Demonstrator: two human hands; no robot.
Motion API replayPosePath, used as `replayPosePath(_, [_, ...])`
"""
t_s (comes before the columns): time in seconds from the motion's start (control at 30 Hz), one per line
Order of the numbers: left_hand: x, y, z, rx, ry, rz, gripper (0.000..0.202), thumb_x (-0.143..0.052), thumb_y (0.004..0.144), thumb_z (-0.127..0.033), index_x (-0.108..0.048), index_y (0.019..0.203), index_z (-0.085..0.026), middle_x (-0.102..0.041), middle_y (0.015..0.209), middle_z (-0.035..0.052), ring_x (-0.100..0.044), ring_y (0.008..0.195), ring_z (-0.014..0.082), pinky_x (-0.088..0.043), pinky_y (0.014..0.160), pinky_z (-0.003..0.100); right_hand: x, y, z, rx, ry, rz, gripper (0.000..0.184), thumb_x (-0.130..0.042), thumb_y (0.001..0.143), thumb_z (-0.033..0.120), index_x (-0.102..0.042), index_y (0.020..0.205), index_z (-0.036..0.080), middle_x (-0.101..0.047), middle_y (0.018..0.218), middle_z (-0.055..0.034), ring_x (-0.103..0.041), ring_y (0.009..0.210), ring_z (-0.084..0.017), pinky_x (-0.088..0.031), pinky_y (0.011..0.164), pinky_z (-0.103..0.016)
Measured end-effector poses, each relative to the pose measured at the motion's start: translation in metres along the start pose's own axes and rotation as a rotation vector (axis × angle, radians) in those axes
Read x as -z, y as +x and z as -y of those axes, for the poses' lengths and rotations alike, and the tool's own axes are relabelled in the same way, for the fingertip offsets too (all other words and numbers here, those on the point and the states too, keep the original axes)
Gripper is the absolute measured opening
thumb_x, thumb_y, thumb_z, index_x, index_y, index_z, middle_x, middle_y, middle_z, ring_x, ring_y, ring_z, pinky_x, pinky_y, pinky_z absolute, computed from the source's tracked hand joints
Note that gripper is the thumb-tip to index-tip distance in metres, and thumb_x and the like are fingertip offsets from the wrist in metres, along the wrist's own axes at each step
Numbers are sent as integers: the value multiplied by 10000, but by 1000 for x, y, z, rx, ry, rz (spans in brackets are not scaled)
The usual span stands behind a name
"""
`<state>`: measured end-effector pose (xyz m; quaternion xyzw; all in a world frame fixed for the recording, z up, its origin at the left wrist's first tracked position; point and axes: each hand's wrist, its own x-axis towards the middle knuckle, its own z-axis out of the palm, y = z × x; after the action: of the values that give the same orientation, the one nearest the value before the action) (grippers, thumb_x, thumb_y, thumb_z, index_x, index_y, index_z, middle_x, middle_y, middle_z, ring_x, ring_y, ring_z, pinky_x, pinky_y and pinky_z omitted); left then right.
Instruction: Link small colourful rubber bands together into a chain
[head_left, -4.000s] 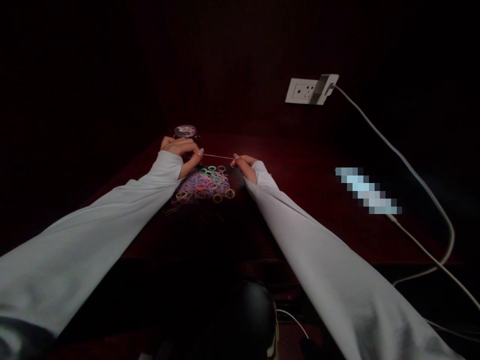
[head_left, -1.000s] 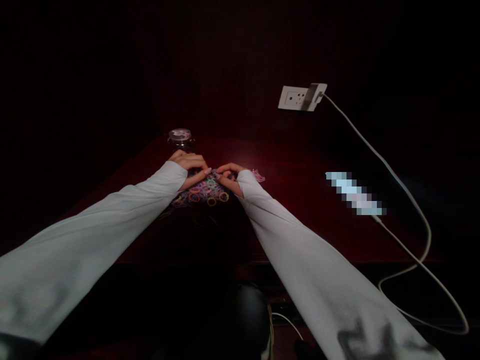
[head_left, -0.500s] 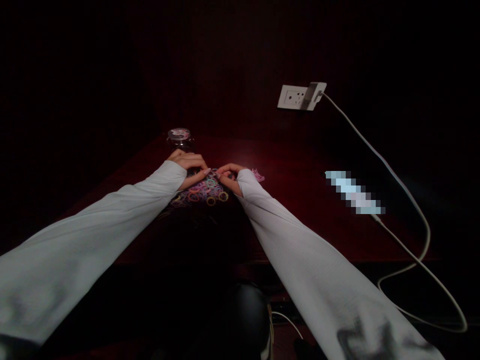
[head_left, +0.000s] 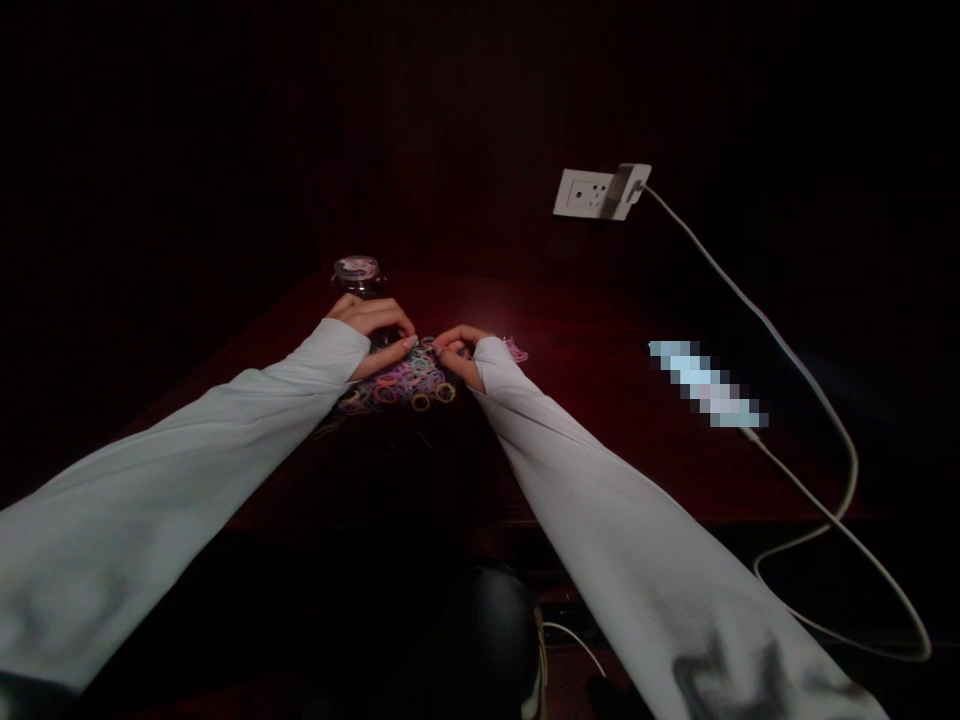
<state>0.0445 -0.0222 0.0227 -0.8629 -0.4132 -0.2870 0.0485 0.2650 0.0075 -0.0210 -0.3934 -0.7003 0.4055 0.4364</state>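
A loose pile of small, colourful elastic hair ties (head_left: 409,380) lies on the dark red table, purple strands mixed with green, orange and yellow rings. Over its left back side my left hand (head_left: 375,325) is closed, thumb and index fingertip almost meeting. What sits between them is too small to make out. My right hand (head_left: 461,350) reaches in from the right, its thumb and index finger pinched at the back of the pile. Bands touch those fingertips. A separate bunch of pink hair ties (head_left: 515,349) shows beyond my right wrist.
Behind my left hand stands a clear jar with a patterned lid (head_left: 355,270). To the right lies a blurred-out phone (head_left: 705,383) on a white charging cable (head_left: 795,365). The cable runs up to a wall socket (head_left: 585,193) and hangs past the table's front edge.
My left hand has shifted slightly left, and its fingertips are a little farther from the right hand's. My right hand keeps nearly the same place.
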Motion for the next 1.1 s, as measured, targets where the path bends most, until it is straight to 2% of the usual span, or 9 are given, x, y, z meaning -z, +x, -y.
replayPosePath(0.13, [8, 1, 3, -62, -9, 75, 307, -596, 948, -428, -721, 1173, -262, -775, 1240, 62, -696, 1204, 311, -389, 1028, 450, -1, -1, 4, -24, 19, -3, 168, -726, 834, 361, -671, 827, 203, -522, 628, 76, -389, 525, -68, -286, 511, -231])
replayPosePath(0.27, [7, 3, 7, -70, 5, 113, 299, -663, 912, -451, -719, 1151, -281, -788, 1189, 43, -710, 1165, 302, -387, 1011, 435, -2, -3, 9, -42, 57, -9, 156, -712, 819, 347, -641, 799, 209, -503, 607, 81, -393, 528, -73, -311, 517, -232])
replayPosePath(0.4, [4, 3, 9, -69, 20, 97, 249, -659, 934, -448, -724, 1111, -285, -801, 1124, 29, -723, 1105, 282, -383, 991, 424, -2, -2, 7, -34, 65, 9, 178, -732, 812, 361, -637, 802, 212, -495, 599, 85, -421, 549, -79, -327, 530, -227])
replayPosePath(0.57, [6, 4, 11, -95, 16, 124, 265, -586, 999, -447, -742, 1134, -280, -806, 1136, 32, -726, 1091, 258, -380, 980, 409, -3, 0, 1, -28, 53, 26, 250, -789, 804, 411, -646, 813, 206, -498, 609, 91, -434, 552, -78, -315, 540, -227])
replayPosePath(0.7, [4, 4, 12, -84, 38, 101, 292, -531, 1043, -422, -771, 1123, -277, -817, 1103, 34, -728, 1055, 242, -382, 960, 408, -3, 0, -1, -27, 78, 29, 246, -774, 799, 417, -647, 824, 208, -526, 617, 77, -458, 578, -90, -338, 557, -227])
replayPosePath(0.97, [0, 3, 12, -108, 30, 54, 256, -593, 995, -408, -792, 1093, -280, -821, 1069, 30, -734, 998, 246, -397, 939, 411, -4, 0, -5, -4, 87, 44, 250, -764, 783, 431, -631, 816, 222, -549, 635, 64, -457, 588, -98, -356, 568, -234])
replayPosePath(1.1, [2, 3, 11, -133, 56, 68, 246, -611, 978, -431, -777, 1069, -273, -813, 1033, 20, -725, 990, 236, -383, 934, 400, -12, 4, -13, -34, 92, -4, 184, -742, 777, 361, -624, 790, 221, -554, 630, 66, -459, 577, -97, -353, 568, -235])
